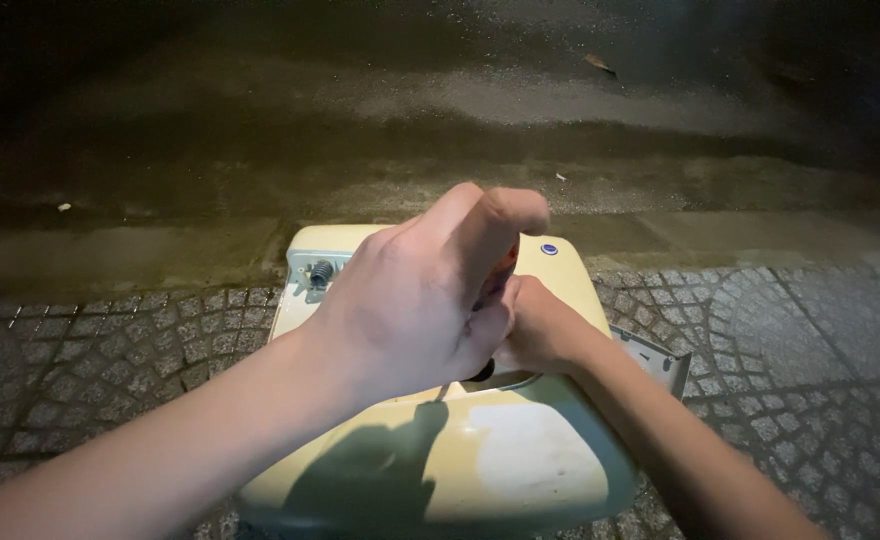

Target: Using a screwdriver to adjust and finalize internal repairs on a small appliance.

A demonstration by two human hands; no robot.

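**Inspector:** Paving of small grey cobbles (110, 345) forms the working surface, bordered by a concrete kerb (120, 255) and a dark wet road (440, 90). Report the hand positions.

**Technician:** Both hands meet above the middle of a cream plastic casing (520, 460). The left hand (410, 310) is curled into a loose fist, index finger bent over the top, and covers most of the contact point. The right hand (540, 330) is closed and tucked just beneath and behind the left.

**Inspector:** What is gripped?

**Technician:** A small red and dark object (500, 275) shows between the fingers of both hands. Its kind cannot be told; the left hand hides most of it. Which hand carries the grip also cannot be told.

**Inspector:** Position of the casing?

**Technician:** It lies flat on the cobbles, its far end touching the kerb. A grey fitting (318, 272) sits in a recess at the far left corner. A small blue round mark (549, 249) sits at the far right. A grey-edged panel (655, 358) projects from the right side. The shadow of the arms falls on the near end.
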